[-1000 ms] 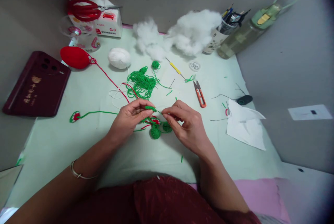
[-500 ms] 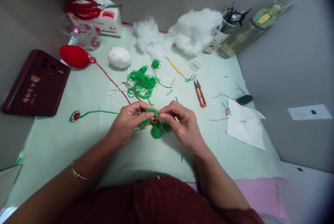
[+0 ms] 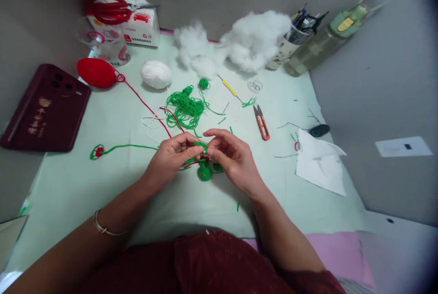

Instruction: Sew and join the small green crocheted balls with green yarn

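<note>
A small green crocheted piece with red and white parts (image 3: 201,146) is pinched between the thumb and fingers of my left hand (image 3: 171,159). My right hand (image 3: 236,159) closes thumb and finger on the right edge of the same piece, its index finger raised and bent above. Fingertips cover much of the work. Just below hangs or lies a round green ball (image 3: 205,172), touching the crocheted parts. A tangle of green yarn (image 3: 185,107) lies behind my left hand, with a red strand running down towards the fingers.
Orange snips (image 3: 262,123), a yellow crochet hook (image 3: 229,87) and white stuffing (image 3: 256,40) lie beyond my hands. White yarn (image 3: 156,74), red yarn (image 3: 96,73) and a phone (image 3: 46,109) are at left. White paper (image 3: 320,161) and a bottle (image 3: 318,47) stand or lie at right.
My right index finger has lifted and straightened somewhat away from the piece. The green piece has tilted slightly between the fingers. The whole view has shifted a little.
</note>
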`<action>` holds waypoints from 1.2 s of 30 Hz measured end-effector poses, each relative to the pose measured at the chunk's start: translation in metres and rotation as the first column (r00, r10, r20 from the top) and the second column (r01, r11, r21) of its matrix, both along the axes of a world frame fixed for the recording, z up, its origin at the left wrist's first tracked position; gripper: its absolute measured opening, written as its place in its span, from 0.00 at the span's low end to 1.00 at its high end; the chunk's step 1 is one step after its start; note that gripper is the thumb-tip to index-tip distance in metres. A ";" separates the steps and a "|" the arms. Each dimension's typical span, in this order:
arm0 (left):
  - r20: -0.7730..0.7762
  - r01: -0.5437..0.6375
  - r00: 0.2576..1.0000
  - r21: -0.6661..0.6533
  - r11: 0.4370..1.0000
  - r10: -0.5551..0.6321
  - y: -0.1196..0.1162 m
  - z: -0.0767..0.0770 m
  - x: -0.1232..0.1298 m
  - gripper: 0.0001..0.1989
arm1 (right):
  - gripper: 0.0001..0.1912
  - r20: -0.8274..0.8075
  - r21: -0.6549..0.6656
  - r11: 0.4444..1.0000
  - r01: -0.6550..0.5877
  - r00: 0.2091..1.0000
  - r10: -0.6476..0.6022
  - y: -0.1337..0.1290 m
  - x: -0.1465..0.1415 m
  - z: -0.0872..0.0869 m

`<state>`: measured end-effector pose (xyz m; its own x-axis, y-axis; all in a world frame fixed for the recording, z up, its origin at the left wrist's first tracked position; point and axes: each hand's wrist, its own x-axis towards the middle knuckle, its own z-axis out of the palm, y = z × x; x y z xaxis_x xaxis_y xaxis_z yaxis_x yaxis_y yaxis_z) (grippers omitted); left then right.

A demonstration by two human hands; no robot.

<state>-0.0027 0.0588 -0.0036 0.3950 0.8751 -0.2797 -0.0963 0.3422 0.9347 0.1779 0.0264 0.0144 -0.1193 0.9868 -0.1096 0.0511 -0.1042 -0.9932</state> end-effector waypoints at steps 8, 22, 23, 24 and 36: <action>-0.044 0.185 0.982 -0.027 0.982 -0.186 -0.003 -0.005 0.000 0.10 | 0.09 0.026 -0.030 0.999 -0.009 1.000 0.010 0.006 0.009 0.009; -0.041 0.290 0.956 -0.045 0.956 -0.291 -0.003 -0.005 0.002 0.13 | 0.14 -0.382 -0.302 0.953 -0.022 0.919 -0.100 0.013 0.004 0.001; -0.049 0.306 0.950 -0.049 0.951 -0.308 -0.003 -0.005 0.003 0.13 | 0.15 -0.395 -0.311 0.948 -0.059 0.916 -0.073 0.012 0.002 0.001; -0.060 0.323 0.944 -0.053 0.945 -0.326 -0.004 -0.005 0.003 0.13 | 0.15 -0.402 -0.316 0.946 -0.075 0.914 -0.061 0.012 0.001 0.000; -0.055 0.310 0.947 -0.115 0.944 -0.318 -0.006 -0.004 0.005 0.13 | 0.12 0.030 -0.022 0.932 0.361 0.933 -0.360 0.028 0.045 -0.010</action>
<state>0.0020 0.0524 -0.0077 0.6203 0.6746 -0.4001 0.0976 0.4397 0.8928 0.2227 0.0539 0.0040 0.2467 0.9596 -0.1353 0.0302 -0.1471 -0.9887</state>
